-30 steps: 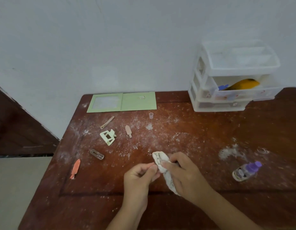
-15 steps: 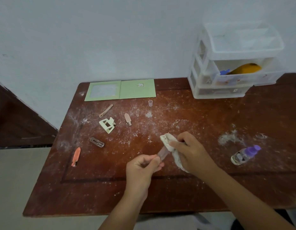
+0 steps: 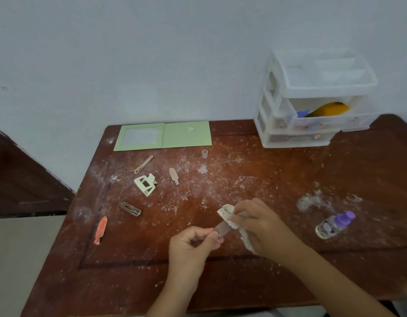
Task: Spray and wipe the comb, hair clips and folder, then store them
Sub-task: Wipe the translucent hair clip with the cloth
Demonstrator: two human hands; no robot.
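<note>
The dusty brown surface (image 3: 277,179) carries everything, with a white drawer unit (image 3: 312,104) at its back right corner, where an orange item and something blue already sit in the open middle drawer, so storing has probably begun. The green folder (image 3: 166,135) lies open at the back edge, seemingly not yet put away. Near the front, the right hand (image 3: 259,223) grips a white cloth (image 3: 227,216) wrapped over one end of a small pinkish hair clip (image 3: 222,229), while the left hand (image 3: 193,244) pinches its other end; wiping is under way. Five more clips wait on the left: a cream claw clip (image 3: 145,184), an orange clip (image 3: 101,229), a brown snap clip (image 3: 130,209), a long tan clip (image 3: 143,164) and a short tan clip (image 3: 174,175). The spray bottle (image 3: 335,224) lies on its side to the right, its cap (image 3: 205,153) well apart. No comb is plainly visible. Nothing blocks the drawers.
</note>
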